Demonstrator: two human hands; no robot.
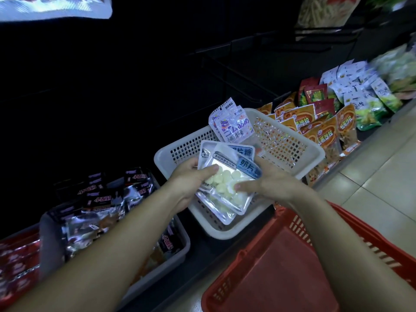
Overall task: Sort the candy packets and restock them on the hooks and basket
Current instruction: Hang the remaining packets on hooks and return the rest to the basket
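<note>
Dim shop shelving [258, 49] backs a white basket [314, 157]; above it, left hand [188, 184] and right hand [271, 184] each pinch an edge of stacked candy packets [225, 188].

A floor [371, 176] of pale beige glossy tiles, divided by thin grout lines, is recorded along the right side and is the best-lit area. Its edge is followed diagonally by a low dark shelf [371, 132] toward the upper right corner. Behind the shelf, a black back panel [101, 86] is left almost wholly in shadow. Black wire racks [315, 33] are faintly made out at the upper right.
</note>
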